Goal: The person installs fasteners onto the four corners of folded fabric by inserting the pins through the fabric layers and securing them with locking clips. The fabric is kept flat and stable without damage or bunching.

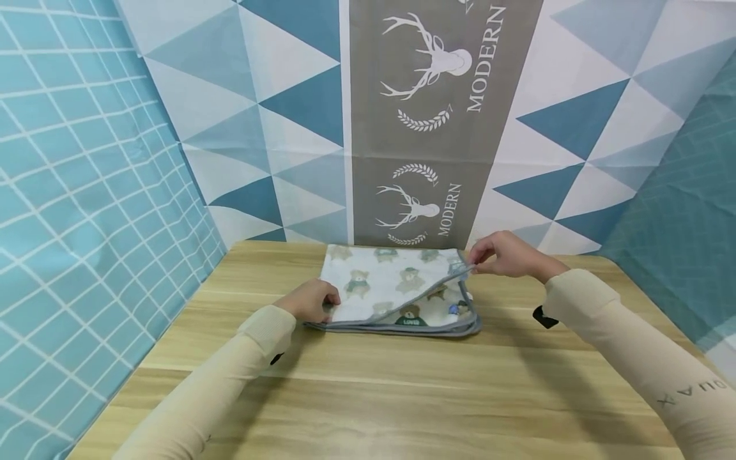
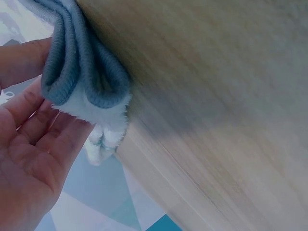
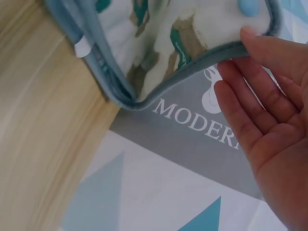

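A folded blanket (image 1: 376, 271), white with printed bears and a grey-blue bound edge, lies on the wooden table near its back. At the front left corner my left hand (image 1: 308, 301) grips the folded layers. In the left wrist view, the blanket's looped binding (image 2: 67, 62) sits between thumb and fingers. My right hand (image 1: 506, 255) pinches the top layer's right corner between thumb and fingers and holds it raised. Beneath that flap, more bears show on the layer below. The right wrist view shows the lifted edge (image 3: 207, 58) with the thumb over it.
The wooden table (image 1: 356, 396) reaches from the front to a patterned cloth wall (image 1: 299, 128) with deer prints close behind the blanket. A blue checked cloth (image 1: 75, 191) borders the left side, and a teal cloth (image 1: 684, 211) the right.
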{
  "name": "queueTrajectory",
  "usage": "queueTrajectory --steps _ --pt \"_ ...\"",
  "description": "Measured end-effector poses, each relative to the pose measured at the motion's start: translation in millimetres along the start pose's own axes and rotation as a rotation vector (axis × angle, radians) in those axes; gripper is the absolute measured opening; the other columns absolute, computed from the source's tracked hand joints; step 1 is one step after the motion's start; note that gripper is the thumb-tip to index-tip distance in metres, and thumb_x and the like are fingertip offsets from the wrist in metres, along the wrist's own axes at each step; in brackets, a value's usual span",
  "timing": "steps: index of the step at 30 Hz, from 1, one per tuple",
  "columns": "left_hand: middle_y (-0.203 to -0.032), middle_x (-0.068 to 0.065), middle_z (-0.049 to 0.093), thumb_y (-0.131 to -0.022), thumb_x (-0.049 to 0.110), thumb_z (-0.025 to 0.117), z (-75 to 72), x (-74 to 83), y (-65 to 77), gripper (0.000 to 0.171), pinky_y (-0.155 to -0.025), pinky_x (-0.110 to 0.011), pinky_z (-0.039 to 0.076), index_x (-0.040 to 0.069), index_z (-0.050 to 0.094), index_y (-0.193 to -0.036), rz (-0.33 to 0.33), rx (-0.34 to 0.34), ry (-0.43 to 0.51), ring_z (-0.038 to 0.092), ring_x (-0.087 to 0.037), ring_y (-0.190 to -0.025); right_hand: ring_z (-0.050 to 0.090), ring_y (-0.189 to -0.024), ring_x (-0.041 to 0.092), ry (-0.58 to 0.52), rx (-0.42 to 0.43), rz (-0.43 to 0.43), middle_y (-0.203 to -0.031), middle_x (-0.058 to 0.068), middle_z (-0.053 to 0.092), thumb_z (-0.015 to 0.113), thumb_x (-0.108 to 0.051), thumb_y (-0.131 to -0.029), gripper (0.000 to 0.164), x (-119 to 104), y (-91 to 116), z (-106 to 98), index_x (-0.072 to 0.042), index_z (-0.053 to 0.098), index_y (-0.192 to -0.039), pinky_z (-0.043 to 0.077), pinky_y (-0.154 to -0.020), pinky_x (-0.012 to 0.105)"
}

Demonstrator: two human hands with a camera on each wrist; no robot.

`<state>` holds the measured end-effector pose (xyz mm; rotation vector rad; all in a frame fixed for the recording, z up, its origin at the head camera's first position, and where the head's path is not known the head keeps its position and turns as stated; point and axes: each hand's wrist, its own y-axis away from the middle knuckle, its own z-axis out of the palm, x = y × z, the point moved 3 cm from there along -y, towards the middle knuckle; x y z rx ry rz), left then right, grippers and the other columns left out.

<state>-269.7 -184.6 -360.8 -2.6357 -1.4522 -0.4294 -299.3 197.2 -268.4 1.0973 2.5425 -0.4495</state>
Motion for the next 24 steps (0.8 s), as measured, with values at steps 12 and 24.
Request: queueTrajectory --steps 12,24 --pt "-0.101 -0.01 0.074 -0.08 0.005 0.075 -0.8 -9.8 -3.1 0.02 -0.088 -0.039 0.056 0.004 0.074 -0.099 -0.025 0.041 -0.014 0.068 -0.025 -0.095 0.069 -0.098 0.033 0.019 0.019 -0.025 -0.104 0.012 0.073 0.067 0.003 -0.086 0.019 9 16 28 -0.004 0.071 -0.103 0.057 -0.089 0.046" --pt "-0.145 -0.02 0.051 -0.085 0.044 0.074 -55.8 35.1 -4.4 0.069 -0.114 -0.059 0.035 0.003 0.054 -0.138 -0.191 0.199 -0.032 0.048 -0.04 -0.135 0.02 -0.15 0.043 -0.063 0.301 0.189 -0.164 0.021 0.016 0.062 -0.021 -0.097 0.069 -41 -2 41 -0.002 0.026 -0.153 0.026 -0.117 0.064"
